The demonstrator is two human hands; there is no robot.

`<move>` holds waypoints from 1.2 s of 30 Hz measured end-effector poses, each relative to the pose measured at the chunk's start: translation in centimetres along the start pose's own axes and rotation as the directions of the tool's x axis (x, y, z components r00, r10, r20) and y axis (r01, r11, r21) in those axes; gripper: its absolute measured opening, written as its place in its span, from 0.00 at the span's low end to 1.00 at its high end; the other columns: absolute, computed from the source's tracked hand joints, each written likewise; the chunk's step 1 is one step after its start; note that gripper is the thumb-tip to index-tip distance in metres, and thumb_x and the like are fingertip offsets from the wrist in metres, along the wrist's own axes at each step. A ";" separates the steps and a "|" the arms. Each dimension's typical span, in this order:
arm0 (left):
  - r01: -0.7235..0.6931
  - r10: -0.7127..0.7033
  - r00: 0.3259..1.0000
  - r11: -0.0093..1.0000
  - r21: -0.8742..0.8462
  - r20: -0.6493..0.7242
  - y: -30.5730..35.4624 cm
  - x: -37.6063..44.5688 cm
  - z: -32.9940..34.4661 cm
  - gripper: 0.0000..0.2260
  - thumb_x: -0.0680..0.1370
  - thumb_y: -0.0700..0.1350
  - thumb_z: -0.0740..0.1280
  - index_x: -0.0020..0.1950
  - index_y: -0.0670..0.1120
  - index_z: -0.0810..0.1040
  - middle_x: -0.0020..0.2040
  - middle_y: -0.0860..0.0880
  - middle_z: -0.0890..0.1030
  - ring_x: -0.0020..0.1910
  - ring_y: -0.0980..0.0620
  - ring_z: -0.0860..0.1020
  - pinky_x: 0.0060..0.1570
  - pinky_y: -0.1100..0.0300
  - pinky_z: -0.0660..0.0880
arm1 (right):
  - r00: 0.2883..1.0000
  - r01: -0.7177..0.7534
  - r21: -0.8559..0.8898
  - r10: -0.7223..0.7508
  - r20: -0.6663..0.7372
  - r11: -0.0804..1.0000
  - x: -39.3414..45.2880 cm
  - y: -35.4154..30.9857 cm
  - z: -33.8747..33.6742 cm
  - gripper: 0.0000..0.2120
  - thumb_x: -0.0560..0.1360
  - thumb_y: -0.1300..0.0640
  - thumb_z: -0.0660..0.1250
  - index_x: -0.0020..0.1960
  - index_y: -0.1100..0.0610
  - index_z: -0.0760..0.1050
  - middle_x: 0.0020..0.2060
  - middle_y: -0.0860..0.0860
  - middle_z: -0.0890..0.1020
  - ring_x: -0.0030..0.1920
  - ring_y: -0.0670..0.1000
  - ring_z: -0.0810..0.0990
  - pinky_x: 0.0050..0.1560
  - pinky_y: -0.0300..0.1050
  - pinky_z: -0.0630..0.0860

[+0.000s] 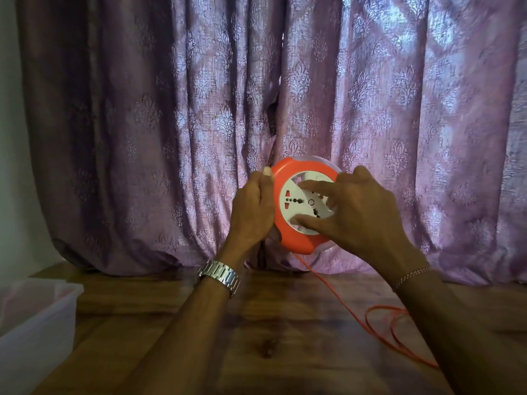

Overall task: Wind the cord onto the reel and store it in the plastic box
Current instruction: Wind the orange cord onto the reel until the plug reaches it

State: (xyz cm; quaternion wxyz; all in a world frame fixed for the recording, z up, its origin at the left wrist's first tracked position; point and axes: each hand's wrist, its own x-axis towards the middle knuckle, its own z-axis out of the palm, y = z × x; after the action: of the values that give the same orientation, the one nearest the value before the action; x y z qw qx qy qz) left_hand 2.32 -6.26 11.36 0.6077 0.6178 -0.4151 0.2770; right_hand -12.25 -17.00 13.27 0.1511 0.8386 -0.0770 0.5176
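I hold an orange cord reel [288, 238] with a white socket face upright above a wooden table [256, 323], in front of the curtain. My left hand [252, 209] grips its left rim, thumb on the upper edge. My right hand [362, 212] lies on the white socket face, its finger and thumb pressed onto the disc. An orange cord [342, 303] drops from the reel's bottom and runs right across the table into loose loops, partly hidden by my right forearm. A translucent plastic box [42, 317] stands open at the left edge.
A purple patterned curtain [171, 138] hangs behind the table and rests on its far edge. A pale wall [11, 138] shows at the far left. My left wrist wears a metal watch [219, 276].
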 end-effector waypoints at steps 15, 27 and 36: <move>-0.014 0.014 1.000 0.999 0.051 -0.004 -0.1 0.0 -0.2 0.20 0.85 0.57 0.52 0.42 0.45 0.69 0.31 0.48 0.74 0.33 0.41 0.77 0.35 0.41 0.75 | 0.922 0.314 -0.009 -0.303 0.242 0.949 0.3 0.0 -0.2 0.23 0.65 0.63 0.75 0.52 0.38 0.82 0.66 0.51 0.74 0.55 0.59 0.71 0.45 0.52 0.71; 0.010 -0.011 1.000 0.999 0.049 0.027 0.3 -0.3 0.4 0.19 0.85 0.56 0.52 0.43 0.44 0.70 0.35 0.39 0.78 0.39 0.35 0.79 0.39 0.42 0.76 | 0.997 -0.038 -0.073 0.043 0.065 0.997 -0.1 0.3 0.2 0.32 0.60 0.24 0.62 0.61 0.32 0.72 0.38 0.47 0.85 0.40 0.54 0.82 0.35 0.42 0.71; 0.005 -0.006 1.000 0.999 0.038 0.021 0.2 -0.2 0.3 0.21 0.84 0.59 0.51 0.42 0.44 0.69 0.33 0.47 0.75 0.34 0.40 0.77 0.38 0.41 0.76 | 0.999 -0.008 -0.098 0.004 -0.041 0.995 0.0 0.2 -0.5 0.28 0.64 0.26 0.65 0.56 0.41 0.81 0.38 0.48 0.82 0.42 0.53 0.78 0.33 0.39 0.60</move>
State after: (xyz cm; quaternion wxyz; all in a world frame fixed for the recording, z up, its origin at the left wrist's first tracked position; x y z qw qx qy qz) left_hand 1.99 -6.46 11.25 0.5922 0.6332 -0.4145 0.2765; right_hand -12.73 -17.03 13.53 0.1921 0.8194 -0.1017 0.5305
